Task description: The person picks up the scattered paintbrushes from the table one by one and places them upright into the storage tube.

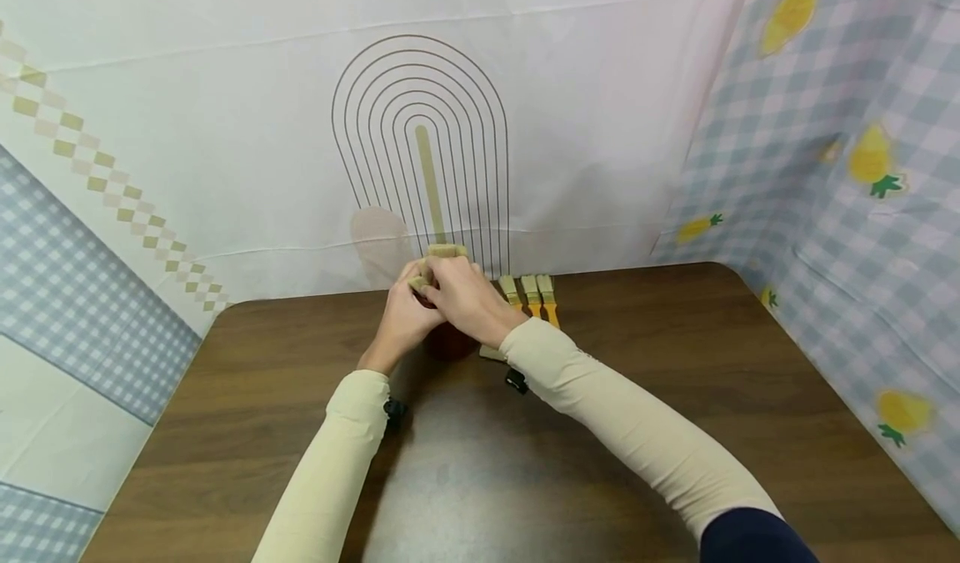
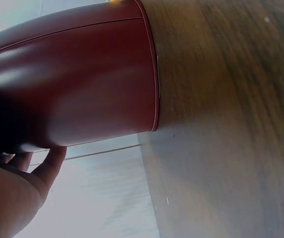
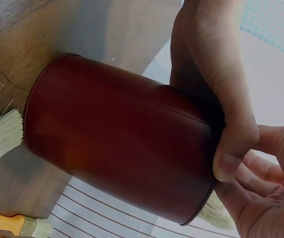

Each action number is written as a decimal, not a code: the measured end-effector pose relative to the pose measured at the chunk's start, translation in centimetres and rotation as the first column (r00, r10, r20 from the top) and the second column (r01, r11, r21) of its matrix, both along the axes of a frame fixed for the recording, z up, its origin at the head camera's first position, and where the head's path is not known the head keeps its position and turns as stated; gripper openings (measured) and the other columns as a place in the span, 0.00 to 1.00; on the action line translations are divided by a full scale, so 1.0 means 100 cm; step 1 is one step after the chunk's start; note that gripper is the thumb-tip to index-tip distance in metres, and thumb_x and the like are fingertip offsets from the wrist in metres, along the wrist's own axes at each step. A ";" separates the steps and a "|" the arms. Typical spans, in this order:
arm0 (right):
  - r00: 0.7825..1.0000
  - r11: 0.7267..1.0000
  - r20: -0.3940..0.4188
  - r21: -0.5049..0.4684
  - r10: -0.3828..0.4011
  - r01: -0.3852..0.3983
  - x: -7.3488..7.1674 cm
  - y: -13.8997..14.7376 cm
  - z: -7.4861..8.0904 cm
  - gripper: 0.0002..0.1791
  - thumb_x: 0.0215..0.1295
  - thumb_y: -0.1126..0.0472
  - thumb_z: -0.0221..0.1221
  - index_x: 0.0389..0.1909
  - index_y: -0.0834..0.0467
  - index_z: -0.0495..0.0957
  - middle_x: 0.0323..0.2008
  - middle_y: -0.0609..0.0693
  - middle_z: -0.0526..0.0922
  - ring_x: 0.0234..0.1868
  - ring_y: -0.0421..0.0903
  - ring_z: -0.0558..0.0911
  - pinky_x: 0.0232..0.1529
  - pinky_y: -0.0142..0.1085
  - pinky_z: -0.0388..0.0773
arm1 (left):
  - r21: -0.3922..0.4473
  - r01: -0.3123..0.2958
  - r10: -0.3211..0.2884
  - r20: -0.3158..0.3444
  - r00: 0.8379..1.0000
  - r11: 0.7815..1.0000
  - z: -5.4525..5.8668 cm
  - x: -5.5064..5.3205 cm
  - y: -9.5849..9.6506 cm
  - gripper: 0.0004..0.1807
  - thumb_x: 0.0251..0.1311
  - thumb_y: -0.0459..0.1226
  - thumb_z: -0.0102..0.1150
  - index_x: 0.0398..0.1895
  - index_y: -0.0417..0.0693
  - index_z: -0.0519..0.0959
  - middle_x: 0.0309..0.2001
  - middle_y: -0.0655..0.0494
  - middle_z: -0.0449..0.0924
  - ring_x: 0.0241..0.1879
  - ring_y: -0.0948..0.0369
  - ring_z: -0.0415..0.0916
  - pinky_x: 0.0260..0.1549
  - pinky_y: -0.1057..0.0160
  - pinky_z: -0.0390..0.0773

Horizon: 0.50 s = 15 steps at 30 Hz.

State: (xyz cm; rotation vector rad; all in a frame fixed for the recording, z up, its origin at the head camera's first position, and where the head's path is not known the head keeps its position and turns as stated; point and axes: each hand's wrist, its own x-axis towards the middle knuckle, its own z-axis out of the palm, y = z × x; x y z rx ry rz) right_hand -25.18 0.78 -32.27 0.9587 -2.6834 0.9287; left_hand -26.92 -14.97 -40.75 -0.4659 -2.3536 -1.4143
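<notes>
My left hand (image 1: 405, 317) grips the dark red cup (image 3: 117, 134) near its rim, while my right hand (image 1: 471, 296) works at its mouth, whether pinching anything I can't tell. The cup stands on the table (image 1: 637, 363), brush bristles (image 1: 447, 251) showing above it; I judge I'm settling these inside, and the next move calls for reaching right to the loose brushes (image 1: 531, 289) just beside.

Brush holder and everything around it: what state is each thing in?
Dark red brush holder: upright on the table
Paintbrushes in the holder: bristles up
Three loose paintbrushes: lying flat, bristles toward the wall
Nearer loose paintbrush: lying, bristles toward the holder
Left hand: gripping the holder near its rim
Right hand: beside the bristles; grip unclear
</notes>
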 end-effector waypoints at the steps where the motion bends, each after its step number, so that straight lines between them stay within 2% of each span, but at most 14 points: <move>1: 1.000 1.000 0.003 -0.015 0.008 -0.008 0.001 0.002 0.001 0.08 0.79 0.59 0.61 0.36 0.56 0.79 0.32 0.48 0.83 0.31 0.43 0.81 0.33 0.34 0.78 | 0.003 0.004 -0.004 0.003 1.000 1.000 0.000 0.000 0.001 0.37 0.50 0.39 0.78 0.67 0.44 0.78 0.68 0.49 0.73 0.66 0.49 0.73 0.67 0.46 0.72; 6: 0.999 0.995 0.004 -0.097 0.037 -0.037 0.008 0.023 0.011 0.05 0.75 0.61 0.65 0.43 0.59 0.84 0.40 0.50 0.89 0.39 0.42 0.86 0.40 0.33 0.83 | 0.015 0.008 -0.008 -0.001 1.000 1.000 -0.001 0.002 0.003 0.34 0.50 0.41 0.80 0.63 0.47 0.79 0.65 0.52 0.75 0.61 0.53 0.75 0.63 0.50 0.74; 10: 0.998 0.994 0.054 -0.107 0.022 -0.016 0.013 0.052 0.017 0.06 0.75 0.60 0.65 0.45 0.58 0.85 0.39 0.49 0.89 0.38 0.43 0.86 0.39 0.35 0.83 | 0.031 0.007 -0.006 -0.026 1.000 1.000 0.001 0.003 0.004 0.30 0.51 0.43 0.81 0.58 0.47 0.82 0.62 0.53 0.76 0.58 0.55 0.75 0.59 0.53 0.75; 13: 0.993 0.997 0.118 -0.075 -0.011 0.020 0.015 0.077 0.013 0.06 0.75 0.57 0.65 0.44 0.56 0.85 0.38 0.47 0.89 0.37 0.43 0.86 0.39 0.36 0.83 | 0.042 0.008 -0.007 -0.020 1.000 0.999 0.001 0.003 0.004 0.32 0.51 0.43 0.82 0.59 0.46 0.81 0.61 0.53 0.77 0.58 0.56 0.75 0.59 0.53 0.75; 15: 0.986 0.998 0.164 -0.047 -0.029 0.038 0.015 0.094 0.004 0.06 0.75 0.56 0.66 0.43 0.55 0.85 0.37 0.47 0.88 0.36 0.44 0.85 0.38 0.37 0.82 | 0.047 0.007 -0.006 -0.010 1.000 0.999 0.002 0.003 0.005 0.34 0.51 0.43 0.82 0.61 0.46 0.81 0.61 0.52 0.77 0.58 0.56 0.74 0.60 0.53 0.75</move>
